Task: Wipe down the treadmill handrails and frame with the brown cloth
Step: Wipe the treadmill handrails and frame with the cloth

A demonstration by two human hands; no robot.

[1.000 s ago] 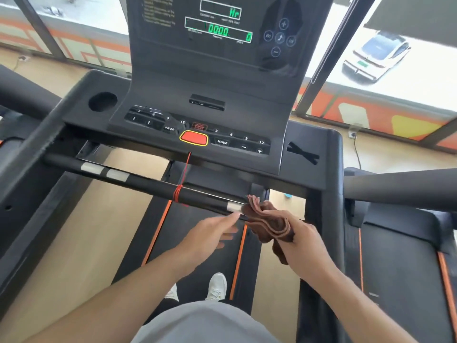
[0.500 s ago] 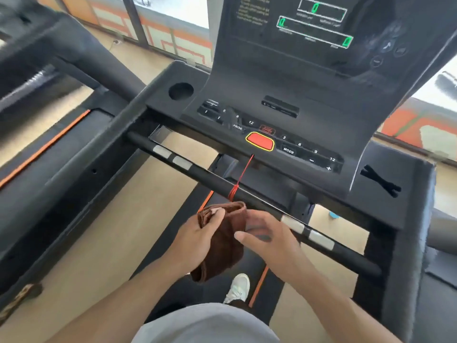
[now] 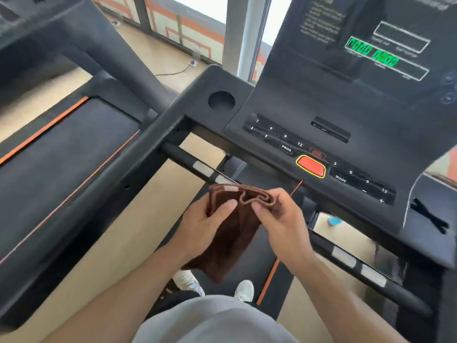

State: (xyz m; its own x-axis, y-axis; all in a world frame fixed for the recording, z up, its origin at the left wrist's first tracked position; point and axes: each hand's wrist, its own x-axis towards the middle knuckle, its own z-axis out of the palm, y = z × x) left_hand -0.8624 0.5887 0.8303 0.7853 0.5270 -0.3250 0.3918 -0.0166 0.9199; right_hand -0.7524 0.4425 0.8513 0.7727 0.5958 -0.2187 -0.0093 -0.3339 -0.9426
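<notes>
1. A folded brown cloth (image 3: 232,233) sits near the centre of the frame, held in front of the treadmill's crossbar, with its lower part hanging down toward the belt.
2. The left hand (image 3: 205,224) grips the cloth's left side, the thumb pressed across its front and the other fingers curled behind it.
3. The right hand (image 3: 282,219) pinches the bunched top edge of the cloth, its fingers (image 3: 259,209) closed on the folds.
4. The cloth's top edge overlaps the black front handrail (image 3: 183,159), which runs from the middle left down to the lower right; whether the two touch cannot be told.
5. Silver sensor pads (image 3: 202,168) show on the rail left of the cloth, and more lie at the lower right.
6. Above the hands, the console (image 3: 296,107) carries a red stop button (image 3: 311,166), number keys and a round cup holder (image 3: 221,100).
7. Green digits glow on the display (image 3: 373,53) at the upper right.
8. A red cord (image 3: 296,188) hangs below the button, just beside the right hand.
9. White shoes (image 3: 243,290) stand on the belt at the bottom centre.
10. A neighbouring treadmill (image 3: 61,149) fills the left of the frame.
</notes>
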